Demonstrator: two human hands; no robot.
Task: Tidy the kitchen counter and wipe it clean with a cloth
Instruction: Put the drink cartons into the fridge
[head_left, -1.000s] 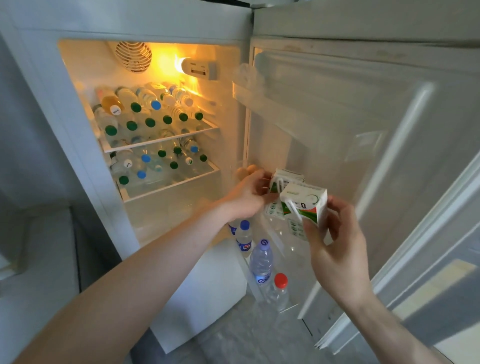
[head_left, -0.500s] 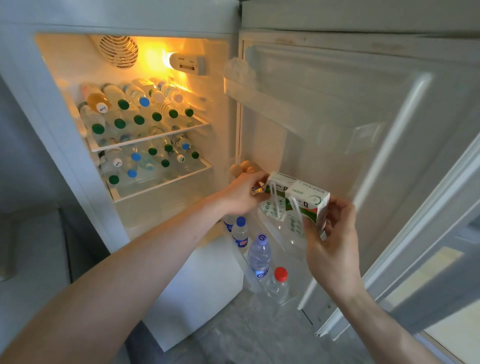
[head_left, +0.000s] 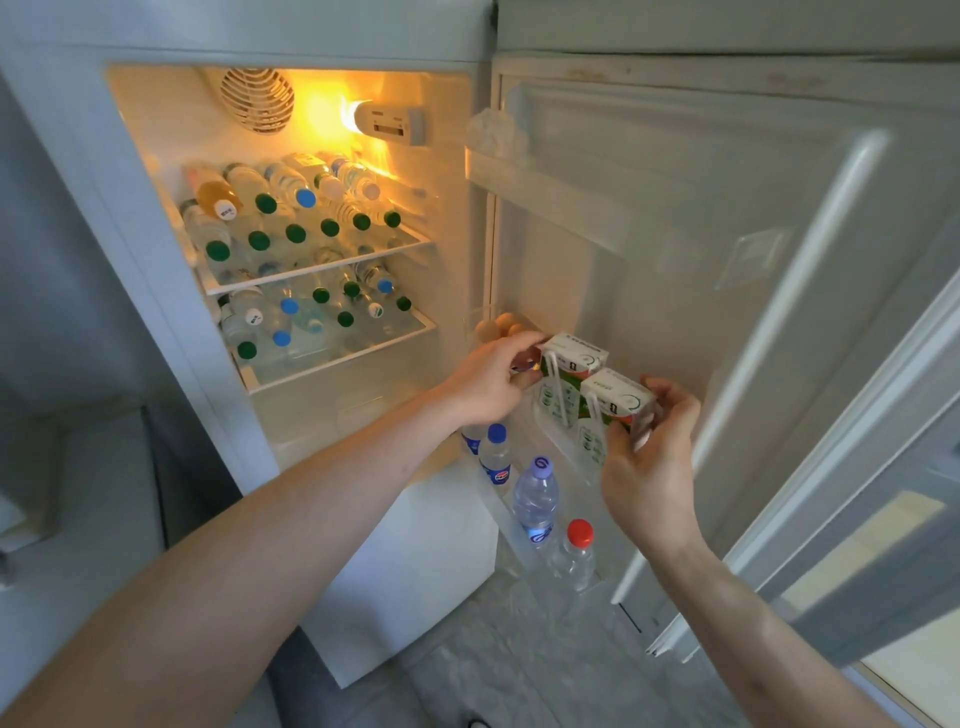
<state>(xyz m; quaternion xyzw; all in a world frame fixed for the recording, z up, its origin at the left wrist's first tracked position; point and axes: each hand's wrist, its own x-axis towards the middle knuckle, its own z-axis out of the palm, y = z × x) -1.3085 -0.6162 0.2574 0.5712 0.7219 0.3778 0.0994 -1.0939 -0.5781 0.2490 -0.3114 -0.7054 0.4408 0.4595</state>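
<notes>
- While two small drink cartons are set side by side at the middle shelf of the open fridge door, the nearer carton (head_left: 613, 402) is gripped by the right hand (head_left: 649, 467), thumb on its near face and fingers curled round its far right side.
- The farther carton (head_left: 569, 364) is touched at its left edge by the left hand (head_left: 491, 384), whose fingers are curled toward it; whether it is truly pinched cannot be told.
- Both cartons are white with green and orange print, and a wrapped straw is seen on the front of each; the two are touching or very nearly so.
- Just left of the farther carton, brown eggs (head_left: 501, 327) are seen in the same door shelf (head_left: 566, 441), partly hidden by the left hand.
- Below, in the bottom door rack, upright plastic bottles are lined up: a blue-capped bottle (head_left: 496, 457), a purple-capped water bottle (head_left: 536, 499) and a red-capped bottle (head_left: 574, 556).
- Farther left, inside the lit fridge (head_left: 156, 234), two glass shelves are filled with bottles laid on their sides (head_left: 291, 228), caps mostly green and blue facing outward.
- At the top of the compartment, a round fan grille (head_left: 257, 98) and a glowing lamp (head_left: 353, 117) are seen.
</notes>
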